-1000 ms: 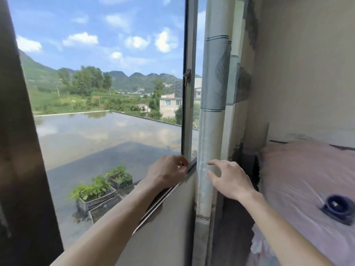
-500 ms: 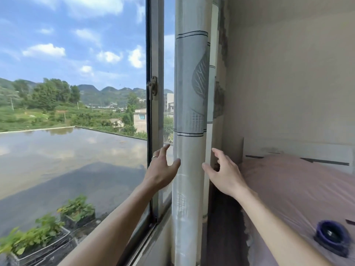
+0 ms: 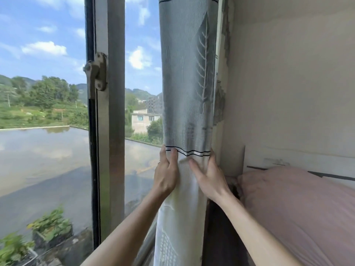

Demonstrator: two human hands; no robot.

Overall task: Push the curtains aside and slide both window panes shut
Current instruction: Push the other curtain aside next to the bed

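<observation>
My left hand (image 3: 166, 174) and my right hand (image 3: 208, 179) both clasp the gathered curtain (image 3: 189, 89) from either side, just under its band of dark and white stripes. My left fingers curl round its window-side edge with the thumb pressed on the front; my right hand lies flatter, thumb across the cloth and fingers wrapped behind the edge nearest the wall (image 3: 288, 83). The curtain hangs as one bunched column, its long axis straight up and down, running from the top of the view to the bottom, with a pale leaf print pointing upward on the grey upper part. It stands between the wall on the right and the upright window frame (image 3: 109, 131) on the left, apart from the frame with open view between them. A metal latch (image 3: 96, 73) sits on that frame. A bed (image 3: 297, 208) with pink bedding lies at my right
</observation>
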